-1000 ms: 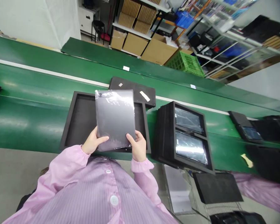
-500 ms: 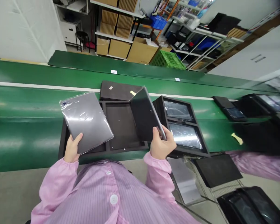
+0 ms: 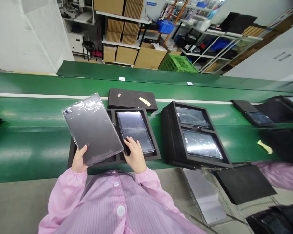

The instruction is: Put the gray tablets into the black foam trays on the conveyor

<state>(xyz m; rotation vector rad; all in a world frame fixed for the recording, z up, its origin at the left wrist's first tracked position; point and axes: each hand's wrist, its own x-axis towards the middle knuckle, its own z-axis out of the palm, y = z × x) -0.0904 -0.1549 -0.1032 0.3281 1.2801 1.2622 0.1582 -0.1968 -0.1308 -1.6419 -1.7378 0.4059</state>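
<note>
Fingers of the left hand (image 3: 79, 160) grasp a film-wrapped tablet (image 3: 94, 130) near its lower-left corner, over the black tray (image 3: 150, 157); those of the right hand (image 3: 136, 157) touch a second tablet (image 3: 135, 126) lying inside, grip indeterminate. Probable handling: stiff, light, slippery, fragile; best held by opposite edges.

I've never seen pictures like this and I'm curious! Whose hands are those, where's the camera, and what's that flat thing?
There's no robot here. The camera is worn on somebody's head, looking forward and down at their two bare hands. The left hand holds a wrapped grey tablet with its back showing. The right hand is at the near left corner of another tablet, which lies in a black tray on a long green table. To the right stands a stack of trays; its top one holds two more tablets.
</note>
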